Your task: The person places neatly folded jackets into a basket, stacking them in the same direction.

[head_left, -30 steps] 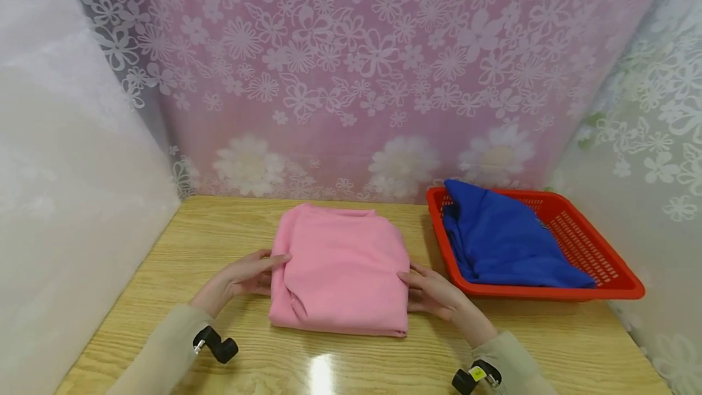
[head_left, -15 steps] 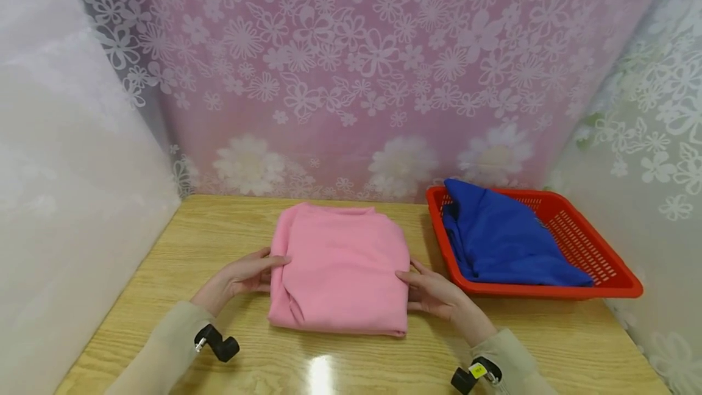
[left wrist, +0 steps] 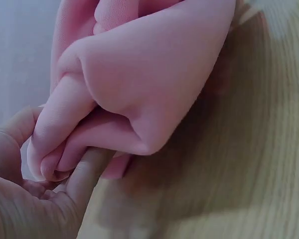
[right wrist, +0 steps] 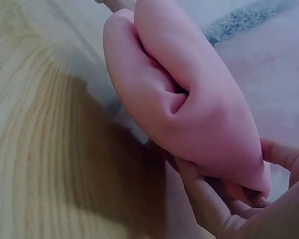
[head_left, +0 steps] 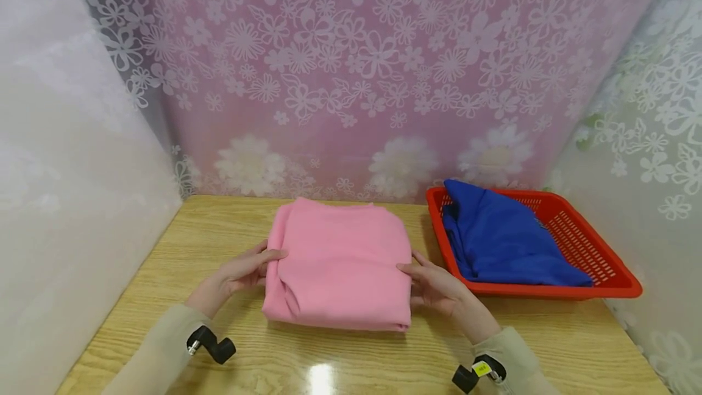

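A folded pink garment (head_left: 342, 264), thick and soft, is held between both hands in the middle of the head view. The left hand (head_left: 248, 270) grips its left side, thumb on top and fingers underneath. On the opposite side the right hand (head_left: 439, 285) pinches the edge the same way. Both wrist views show the pink cloth (left wrist: 139, 74) raised off the table, with a shadow beneath it. Layered folds of the garment (right wrist: 189, 94) show between thumb and fingers in the right wrist view. Some fingertips are hidden under the cloth.
A red plastic basket (head_left: 614, 288) with perforated sides stands at the right of the wooden table (head_left: 219, 224). Inside it lies a folded blue garment (head_left: 504, 242). Flowered curtains (head_left: 356, 78) close off the back and sides.
Both hands have lifted the pink garment; it lay on the table before and now sits slightly higher, its front edge off the wood. The basket has stayed put.
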### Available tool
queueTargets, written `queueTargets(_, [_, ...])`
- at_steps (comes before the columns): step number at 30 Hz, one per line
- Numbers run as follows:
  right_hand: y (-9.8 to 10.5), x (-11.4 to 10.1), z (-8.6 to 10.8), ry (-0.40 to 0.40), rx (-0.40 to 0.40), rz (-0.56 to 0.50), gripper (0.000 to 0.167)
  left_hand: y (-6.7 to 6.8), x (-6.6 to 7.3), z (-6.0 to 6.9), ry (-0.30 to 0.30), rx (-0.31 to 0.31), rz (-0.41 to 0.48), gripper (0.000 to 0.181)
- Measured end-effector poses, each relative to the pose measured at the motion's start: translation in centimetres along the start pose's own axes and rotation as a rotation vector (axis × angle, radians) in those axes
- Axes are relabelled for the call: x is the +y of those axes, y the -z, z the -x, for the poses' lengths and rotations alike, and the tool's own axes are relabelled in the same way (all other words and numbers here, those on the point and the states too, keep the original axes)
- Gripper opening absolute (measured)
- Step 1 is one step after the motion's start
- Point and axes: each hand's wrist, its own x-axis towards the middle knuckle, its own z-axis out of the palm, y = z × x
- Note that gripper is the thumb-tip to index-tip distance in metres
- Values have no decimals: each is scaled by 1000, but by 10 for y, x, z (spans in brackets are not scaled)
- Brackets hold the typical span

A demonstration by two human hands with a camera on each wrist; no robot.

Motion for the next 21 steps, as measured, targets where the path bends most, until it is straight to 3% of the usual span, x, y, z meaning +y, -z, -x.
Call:
queueTargets(7, [-6,-18,11,17,4,26,85,-8,18,9,-7,43,-9,73])
queueTargets(21, [1,-43,26,69,-50,124,74,-32,44,13,-29,29,11,63])
